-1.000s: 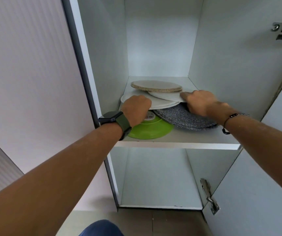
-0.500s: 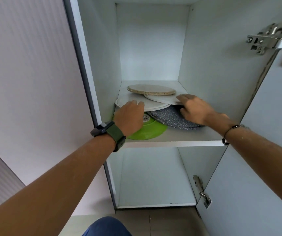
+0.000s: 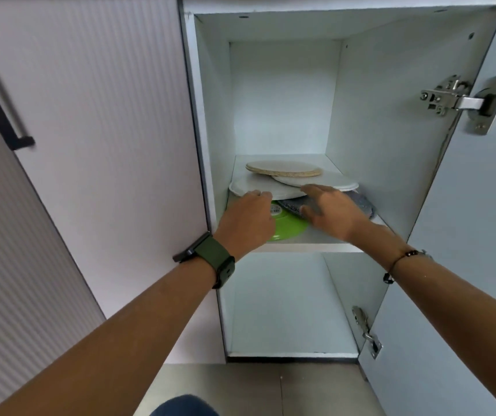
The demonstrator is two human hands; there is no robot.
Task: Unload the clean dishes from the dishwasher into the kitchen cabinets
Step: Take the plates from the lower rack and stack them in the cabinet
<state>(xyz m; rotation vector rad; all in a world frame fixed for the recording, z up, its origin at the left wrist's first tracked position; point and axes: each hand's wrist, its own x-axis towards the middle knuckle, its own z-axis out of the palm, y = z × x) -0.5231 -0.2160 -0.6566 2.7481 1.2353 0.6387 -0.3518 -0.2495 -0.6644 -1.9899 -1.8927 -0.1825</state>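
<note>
We have both hands reaching into the open white cabinet (image 3: 270, 94), where the plates lie loosely overlapped on its middle shelf (image 3: 315, 240), probably so we can square them up. Our left hand (image 3: 245, 222), fingers curled, covers the bright green plastic plate (image 3: 290, 228) at the front; whether it grips the rim we cannot tell. Our right hand (image 3: 332, 211) lies flat and relaxed on the speckled grey round plate (image 3: 366, 207), holding nothing. Behind them a plain white plate (image 3: 249, 184) carries a second white plate (image 3: 330, 181) and a beige, cork-edged disc (image 3: 282, 169), each slid off-centre rather than stacked true.
</note>
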